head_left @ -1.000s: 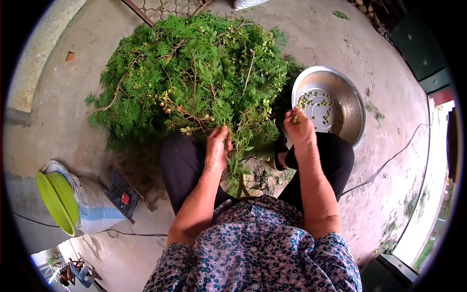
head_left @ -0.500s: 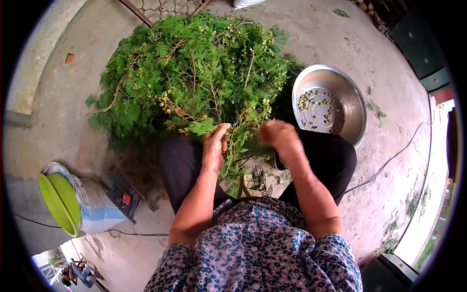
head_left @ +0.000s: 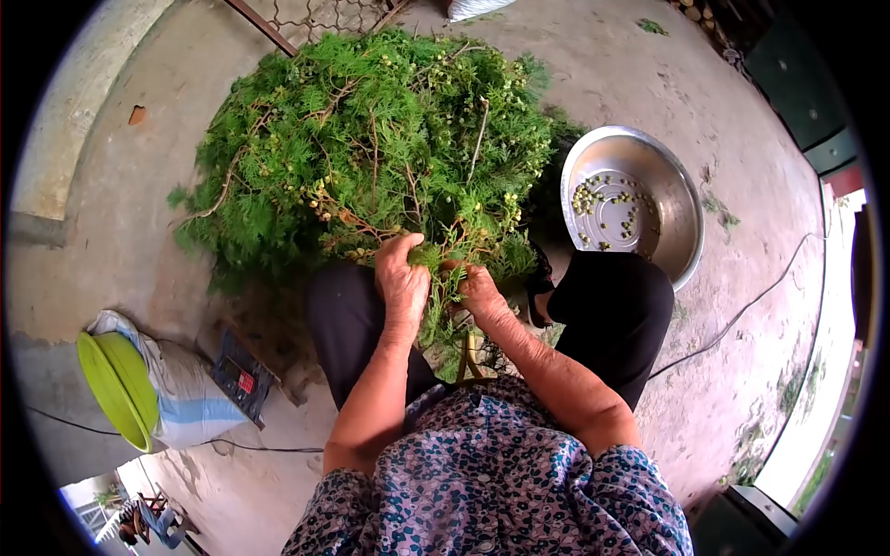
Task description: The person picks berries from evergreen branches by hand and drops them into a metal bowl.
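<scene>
A big heap of leafy evergreen branches (head_left: 371, 139), dotted with small yellow-green cones, lies on the floor before my knees. At its near edge my left hand (head_left: 402, 276) is closed around a green sprig (head_left: 428, 258). Just right of it, my right hand (head_left: 475, 289) has its fingers curled in at the same foliage; what its fingertips pinch is hidden by leaves. A metal basin (head_left: 681, 218) stands right of the heap, beyond my right knee. Several small green cones (head_left: 603, 199) lie scattered on its bottom.
On the left, a lime-green plastic basin (head_left: 116, 385) leans against a white and blue sack (head_left: 190, 398), beside a dark case (head_left: 243, 371). A black cable (head_left: 742, 310) runs over the concrete floor (head_left: 732, 371) at right. A metal frame (head_left: 264, 28) lies behind the heap.
My right hand has moved left and inward, from beside the right knee to the foliage next to my left hand. My left hand has gone from flatter fingers to a closed grip.
</scene>
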Demonstrator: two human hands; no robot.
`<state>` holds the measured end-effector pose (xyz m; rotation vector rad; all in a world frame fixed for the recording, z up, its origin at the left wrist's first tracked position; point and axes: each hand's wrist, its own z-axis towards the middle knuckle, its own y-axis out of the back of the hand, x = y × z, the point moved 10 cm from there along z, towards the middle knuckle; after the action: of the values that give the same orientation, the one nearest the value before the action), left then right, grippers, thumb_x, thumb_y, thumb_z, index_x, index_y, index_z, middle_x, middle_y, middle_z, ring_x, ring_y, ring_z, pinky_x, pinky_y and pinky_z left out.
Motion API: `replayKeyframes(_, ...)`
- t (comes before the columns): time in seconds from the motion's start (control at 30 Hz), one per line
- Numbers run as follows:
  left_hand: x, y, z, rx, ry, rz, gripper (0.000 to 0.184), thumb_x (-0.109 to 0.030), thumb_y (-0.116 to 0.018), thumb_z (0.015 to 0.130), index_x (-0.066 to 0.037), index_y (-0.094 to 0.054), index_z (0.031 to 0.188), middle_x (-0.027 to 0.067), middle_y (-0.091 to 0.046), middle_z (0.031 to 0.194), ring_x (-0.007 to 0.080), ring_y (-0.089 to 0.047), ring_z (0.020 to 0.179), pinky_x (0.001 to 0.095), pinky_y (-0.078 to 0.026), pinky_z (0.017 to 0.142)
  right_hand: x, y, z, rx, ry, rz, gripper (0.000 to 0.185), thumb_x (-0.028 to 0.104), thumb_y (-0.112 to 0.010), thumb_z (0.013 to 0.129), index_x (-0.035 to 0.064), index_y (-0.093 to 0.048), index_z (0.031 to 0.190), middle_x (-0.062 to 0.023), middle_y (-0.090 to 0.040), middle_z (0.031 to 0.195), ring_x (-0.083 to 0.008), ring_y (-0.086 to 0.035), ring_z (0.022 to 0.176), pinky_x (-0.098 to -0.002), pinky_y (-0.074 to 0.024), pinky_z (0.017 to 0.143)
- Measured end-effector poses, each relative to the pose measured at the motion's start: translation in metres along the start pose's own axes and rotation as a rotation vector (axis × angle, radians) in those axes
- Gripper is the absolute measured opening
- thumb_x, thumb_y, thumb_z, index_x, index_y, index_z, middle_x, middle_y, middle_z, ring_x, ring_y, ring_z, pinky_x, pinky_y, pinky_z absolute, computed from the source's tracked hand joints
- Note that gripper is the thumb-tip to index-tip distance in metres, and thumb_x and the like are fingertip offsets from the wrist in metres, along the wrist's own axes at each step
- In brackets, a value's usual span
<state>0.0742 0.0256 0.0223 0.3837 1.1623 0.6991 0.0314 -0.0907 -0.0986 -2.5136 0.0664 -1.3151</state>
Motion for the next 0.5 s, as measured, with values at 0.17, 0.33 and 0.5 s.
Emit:
replayKeyframes(0.17, 0.043, -0.040, 0.000, 0.382, 0.507, -0.210, 0.028, -0.012, -0.069, 0.070, -0.004, -0.063, 0.096, 0.0051, -0.063, 0.081, 0.0170, -0.056, 0.069, 0.0305, -0.045, 0.067, 0.029, -0.006, -0.004, -0.108, 0.518, -0.584, 0.053, -0.012, -0.043, 0.061, 0.0001, -0.056, 0.111, -0.0195, -0.064, 0.085, -0.0242, -0.063, 0.074, -0.0320, -0.0488, 0.070)
replayKeyframes(0.33, 0.028, -0.059, -0.007, 0.503, 0.620, -0.587, 0.028, -0.010, -0.073, 0.068, -0.002, -0.063, 0.093, 0.0047, -0.064, 0.081, 0.0137, -0.058, 0.071, 0.0286, -0.044, 0.068, 0.046, -0.024, -0.019, -0.123, 0.486, -0.771, 0.055, -0.013, -0.043, 0.059, 0.0011, -0.056, 0.111, -0.0245, -0.061, 0.091, -0.0356, -0.060, 0.088, -0.0348, -0.0477, 0.075)
replayKeyframes(0.5, 0.036, -0.050, -0.019, 0.370, 0.708, -0.795, 0.021, -0.005, -0.073, 0.069, -0.004, -0.064, 0.088, 0.0012, -0.064, 0.080, 0.0120, -0.056, 0.071, 0.0266, -0.043, 0.070, 0.060, 0.008, -0.034, -0.338, 0.513, -0.516, 0.021, -0.003, -0.053, 0.079, 0.0014, -0.063, 0.097, -0.0151, -0.065, 0.085, -0.0237, -0.063, 0.069, -0.0311, -0.0489, 0.061)
